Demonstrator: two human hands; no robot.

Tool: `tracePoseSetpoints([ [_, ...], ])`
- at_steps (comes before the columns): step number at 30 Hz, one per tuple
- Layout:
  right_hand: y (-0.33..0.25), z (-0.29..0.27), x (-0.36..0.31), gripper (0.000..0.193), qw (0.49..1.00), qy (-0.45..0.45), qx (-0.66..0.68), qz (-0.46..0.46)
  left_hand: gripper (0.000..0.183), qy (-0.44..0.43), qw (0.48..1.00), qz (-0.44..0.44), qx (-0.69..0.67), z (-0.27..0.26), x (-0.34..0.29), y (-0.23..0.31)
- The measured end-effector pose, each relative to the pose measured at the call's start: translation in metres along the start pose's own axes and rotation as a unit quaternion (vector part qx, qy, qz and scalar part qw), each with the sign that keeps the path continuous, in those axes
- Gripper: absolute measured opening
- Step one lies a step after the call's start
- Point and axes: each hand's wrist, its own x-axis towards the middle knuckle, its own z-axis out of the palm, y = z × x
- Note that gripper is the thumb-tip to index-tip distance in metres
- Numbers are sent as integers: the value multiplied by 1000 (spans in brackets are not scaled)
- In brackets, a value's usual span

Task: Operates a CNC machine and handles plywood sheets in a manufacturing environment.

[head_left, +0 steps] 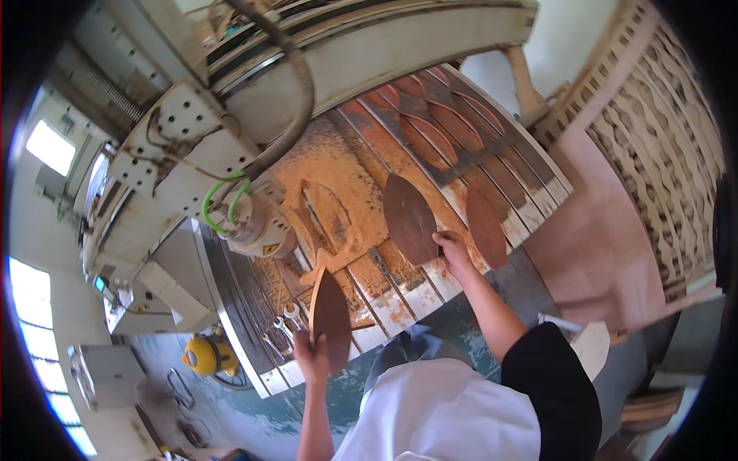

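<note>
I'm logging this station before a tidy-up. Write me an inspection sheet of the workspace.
Surface: slotted bed, with sawdust spread over its middle.
Job's things: left board and right board, both brown, pointed at the far end; third board lies at the bed's right.
Clutter: wrenches near the front left corner.
Hands: left hand grips the left board; right hand grips the right board's edge.
Cables: ribbed hose hangs overhead; green hoses curve by the spindle.
Surroundings: yellow machine on the floor, left; wavy wood strips, right.
</note>
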Motion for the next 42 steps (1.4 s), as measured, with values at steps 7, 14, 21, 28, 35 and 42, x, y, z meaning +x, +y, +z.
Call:
tracePoseSetpoints([
  [7, -16, -62, -145, 18, 996, -3, 84, 16, 27, -183, 918, -158, -313, 125, 47, 33],
  [14, 7, -106, -226, 21, 990, 136, -24, -34, 26, -366, 798, -266, -399, 233, -12, 65],
  [21, 21, -202, -296, 33, 905, 292, -282, -126, 34, -555, 707, -260, -353, 323, -120, 94],
  [28, 63, -303, -404, 54, 860, 442, -166, -193, 49, -685, 663, -196, -230, 383, -313, 140],
  [35, 75, -353, -562, 55, 759, 620, -26, -198, 51, -829, 510, -189, -128, 405, -494, 166],
  [42, 114, -338, -699, 53, 522, 813, 110, -235, 54, -954, 284, -64, -64, 366, -664, 186],
])
